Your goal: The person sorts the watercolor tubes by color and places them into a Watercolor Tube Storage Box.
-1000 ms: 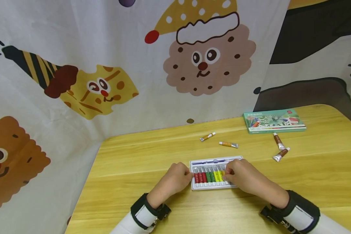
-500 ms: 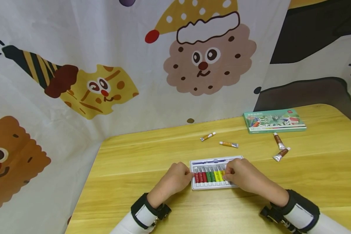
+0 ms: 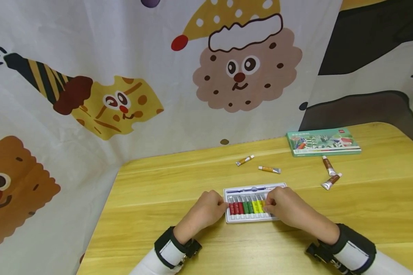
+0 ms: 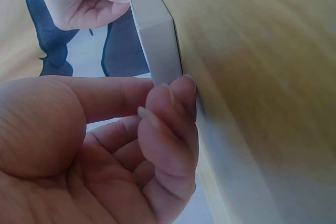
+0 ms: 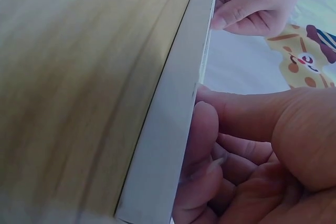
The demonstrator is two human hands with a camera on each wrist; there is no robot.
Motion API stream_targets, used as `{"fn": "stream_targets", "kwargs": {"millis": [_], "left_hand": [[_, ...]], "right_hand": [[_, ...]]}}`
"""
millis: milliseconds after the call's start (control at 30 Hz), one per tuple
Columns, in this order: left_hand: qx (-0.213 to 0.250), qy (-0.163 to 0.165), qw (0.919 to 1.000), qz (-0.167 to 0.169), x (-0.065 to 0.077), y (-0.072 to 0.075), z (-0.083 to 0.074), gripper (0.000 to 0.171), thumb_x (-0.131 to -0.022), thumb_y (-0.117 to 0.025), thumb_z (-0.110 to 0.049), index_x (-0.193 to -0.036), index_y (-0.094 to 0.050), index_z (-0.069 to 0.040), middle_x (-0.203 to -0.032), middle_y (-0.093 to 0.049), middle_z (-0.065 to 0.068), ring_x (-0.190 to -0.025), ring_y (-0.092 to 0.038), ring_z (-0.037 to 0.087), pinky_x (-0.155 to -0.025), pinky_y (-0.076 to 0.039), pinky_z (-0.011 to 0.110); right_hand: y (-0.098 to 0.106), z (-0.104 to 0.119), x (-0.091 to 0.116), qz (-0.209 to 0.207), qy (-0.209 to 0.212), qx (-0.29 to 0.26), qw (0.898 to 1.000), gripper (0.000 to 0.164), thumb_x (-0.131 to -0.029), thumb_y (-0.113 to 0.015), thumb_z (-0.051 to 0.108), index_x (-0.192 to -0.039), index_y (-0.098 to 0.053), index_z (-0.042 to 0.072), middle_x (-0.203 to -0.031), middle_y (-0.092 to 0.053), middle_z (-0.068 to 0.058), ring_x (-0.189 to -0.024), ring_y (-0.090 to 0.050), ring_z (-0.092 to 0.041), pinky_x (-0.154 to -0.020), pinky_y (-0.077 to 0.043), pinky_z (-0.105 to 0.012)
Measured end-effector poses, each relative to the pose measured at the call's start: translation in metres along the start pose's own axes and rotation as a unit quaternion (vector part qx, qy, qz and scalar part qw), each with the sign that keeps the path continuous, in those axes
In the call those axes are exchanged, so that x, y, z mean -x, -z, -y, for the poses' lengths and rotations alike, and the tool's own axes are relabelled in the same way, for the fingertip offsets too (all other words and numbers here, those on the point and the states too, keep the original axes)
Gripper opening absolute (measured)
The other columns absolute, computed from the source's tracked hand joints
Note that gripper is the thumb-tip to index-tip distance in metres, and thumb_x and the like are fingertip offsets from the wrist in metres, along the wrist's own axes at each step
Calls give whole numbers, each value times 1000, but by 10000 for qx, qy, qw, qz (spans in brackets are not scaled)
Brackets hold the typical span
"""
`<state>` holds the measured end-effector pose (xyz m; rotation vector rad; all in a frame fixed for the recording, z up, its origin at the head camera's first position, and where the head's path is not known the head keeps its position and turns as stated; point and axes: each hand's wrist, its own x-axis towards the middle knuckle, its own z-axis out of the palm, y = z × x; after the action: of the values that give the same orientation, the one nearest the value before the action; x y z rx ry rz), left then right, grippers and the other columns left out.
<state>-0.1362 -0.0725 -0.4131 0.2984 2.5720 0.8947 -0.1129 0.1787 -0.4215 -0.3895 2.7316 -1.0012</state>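
Observation:
A shallow white tray (image 3: 251, 220) lies on the table with a row of small paint tubes: red (image 3: 236, 208), green (image 3: 247, 207) and yellow (image 3: 257, 207). My left hand (image 3: 209, 209) grips its left end, thumb at the rim and fingers curled below, as the left wrist view shows. Over the right part of the tray, my right hand (image 3: 285, 206) pinches at an orange-yellow paint tube (image 3: 263, 203), with the other fingers curled. This hand hides the tray's right end. A thin blue paintbrush (image 3: 249, 190) lies in the slot along the back.
Two ochre tubes (image 3: 269, 169) lie loose behind the tray. Two brown tubes (image 3: 328, 165) touch or nearly touch to the right. A green paint box (image 3: 323, 142) lies at the back right of the wooden table (image 3: 151, 191). A printed cloth (image 3: 172, 126) hangs behind.

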Motion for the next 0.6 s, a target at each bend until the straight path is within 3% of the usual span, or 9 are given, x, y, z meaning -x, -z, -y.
{"fn": "stream_targets", "kwargs": {"millis": [333, 600], "left_hand": [[36, 34, 10000, 2, 0, 0, 1, 40, -103, -66, -17, -65, -68, -7, -52, -37, -3, -45, -39, 13, -45, -28, 25], [1, -104, 9999, -8, -3, -3, 4, 42, -103, -66, -16, -63, -67, -7, -53, -35, -4, -45, -38, 12, -45, -27, 25]], "right_hand": [[1, 2, -2, 25, -15, -5, 10000, 23, -93, -78, 7, -74, -68, 14, -71, -58, 5, -60, -47, -12, -54, -37, -25], [30, 3, -18, -297, 115, 671, 9972, 7, -95, -78, 15, -93, -75, 9, -79, -65, 1, -67, -53, -16, -59, -43, -31]]}}
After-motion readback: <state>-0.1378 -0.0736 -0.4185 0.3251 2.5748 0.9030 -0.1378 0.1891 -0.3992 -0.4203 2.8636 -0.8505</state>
